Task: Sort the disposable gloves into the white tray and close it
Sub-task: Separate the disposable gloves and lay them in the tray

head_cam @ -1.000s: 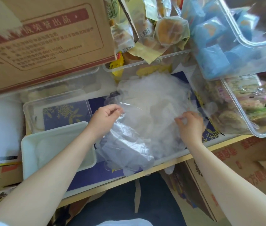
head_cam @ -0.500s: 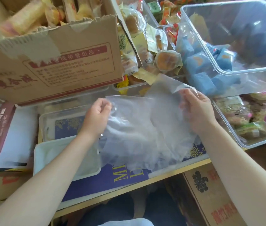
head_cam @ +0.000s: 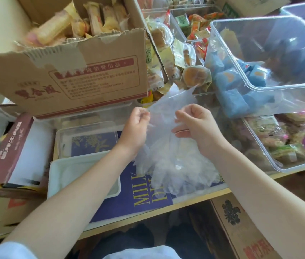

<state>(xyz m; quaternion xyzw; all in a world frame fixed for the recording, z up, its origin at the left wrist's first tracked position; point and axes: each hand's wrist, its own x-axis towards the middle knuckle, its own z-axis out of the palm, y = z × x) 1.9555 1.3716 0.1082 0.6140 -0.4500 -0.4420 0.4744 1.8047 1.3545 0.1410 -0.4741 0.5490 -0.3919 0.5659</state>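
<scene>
The work surface was a crowded table with a pale wooden front edge [head_cam: 166, 212], and a dark blue printed sheet [head_cam: 133, 199] lay across it. The white tray [head_cam: 54, 176] sat on that sheet near the front edge, uncovered, with a little translucent plastic inside. Just behind the white tray stood a shallow clear container [head_cam: 63, 135], and behind that a torn cardboard box [head_cam: 84, 79] full of wrapped snacks. To the left of the white tray lay a maroon carton [head_cam: 4, 150]. Well to the right of the white tray, clear plastic bins [head_cam: 260, 86] held blue packets and other wrapped food.

The heap of disposable gloves [head_cam: 177, 165] lay on the blue sheet just right of the white tray. The left hand [head_cam: 136, 124] was curled, pinching the edge of one thin glove lifted above the heap. The right hand [head_cam: 194, 124] was likewise curled, its fingers gripping the same film from the other side.
</scene>
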